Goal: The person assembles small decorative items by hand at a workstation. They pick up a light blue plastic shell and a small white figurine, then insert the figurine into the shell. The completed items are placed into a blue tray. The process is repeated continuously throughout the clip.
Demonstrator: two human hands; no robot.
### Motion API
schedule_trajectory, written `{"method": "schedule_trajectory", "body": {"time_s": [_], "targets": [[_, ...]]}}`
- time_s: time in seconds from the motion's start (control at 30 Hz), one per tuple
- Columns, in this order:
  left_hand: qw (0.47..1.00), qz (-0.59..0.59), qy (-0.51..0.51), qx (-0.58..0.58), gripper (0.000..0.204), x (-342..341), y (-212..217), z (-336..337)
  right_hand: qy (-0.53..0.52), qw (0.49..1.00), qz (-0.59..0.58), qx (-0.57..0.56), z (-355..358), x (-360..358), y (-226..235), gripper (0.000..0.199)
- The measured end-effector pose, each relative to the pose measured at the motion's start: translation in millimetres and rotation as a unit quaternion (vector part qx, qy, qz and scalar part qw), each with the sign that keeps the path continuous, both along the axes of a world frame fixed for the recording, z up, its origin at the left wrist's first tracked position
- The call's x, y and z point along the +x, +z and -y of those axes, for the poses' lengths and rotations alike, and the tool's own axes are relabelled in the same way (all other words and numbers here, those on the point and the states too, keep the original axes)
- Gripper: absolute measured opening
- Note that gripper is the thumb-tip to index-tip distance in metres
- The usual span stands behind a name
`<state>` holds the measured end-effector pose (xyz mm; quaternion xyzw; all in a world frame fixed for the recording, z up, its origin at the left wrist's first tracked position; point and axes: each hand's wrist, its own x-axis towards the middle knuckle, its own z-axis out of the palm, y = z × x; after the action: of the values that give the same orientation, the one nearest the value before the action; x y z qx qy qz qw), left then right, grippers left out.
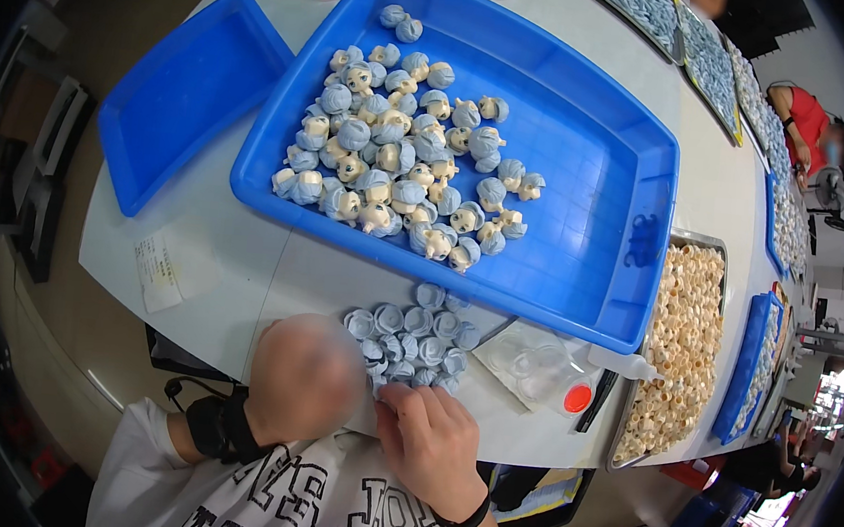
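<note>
The left hand point(306, 379) is a blur at the near edge of the desk point(230, 277), just left of the cups, so there's no telling how far open it is or what it grips. Over to the right hand point(432, 440): fingers curled in toward the thumb, tips at the near side of the cups point(414, 335), and whether something is pinched there I can't tell. Those cups are matt grey-blue, hollow, round-rimmed, roughly two dozen, heaped between the desk's near edge and the big tray point(585, 238).

And that tray, one, glossy blue plastic: dozens of heads point(381, 160), too jumbled to count, smooth cream faces under ridged blue hair, crowding its left half. Black handwriting marks its right wall. One smaller blue tray point(190, 108) sits at the desk's left edge, one written paper slip point(157, 272) below it. Off the big tray's near right corner: one white bottle point(624, 365), one black pen point(598, 401), one red cap point(578, 398). Beyond, one metal tray point(622, 437) brims with cream parts point(675, 356), countless.
</note>
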<state>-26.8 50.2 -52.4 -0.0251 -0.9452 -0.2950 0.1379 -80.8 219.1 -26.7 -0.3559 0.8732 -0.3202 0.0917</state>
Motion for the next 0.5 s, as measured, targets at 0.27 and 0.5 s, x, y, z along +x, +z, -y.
{"method": "schedule_trajectory", "body": {"time_s": [0.27,0.5], "targets": [[0.998,-0.047,0.051,0.011,0.04,2.9,-2.8,-0.9,-0.004,1.0,-0.002,-0.001,0.5,-2.0,2.1,0.023],[0.987,-0.067,0.099,0.112,0.036,2.7,1.3,3.4,-0.011,1.0,0.002,-0.009,-2.5,-2.6,1.5,0.024]]}}
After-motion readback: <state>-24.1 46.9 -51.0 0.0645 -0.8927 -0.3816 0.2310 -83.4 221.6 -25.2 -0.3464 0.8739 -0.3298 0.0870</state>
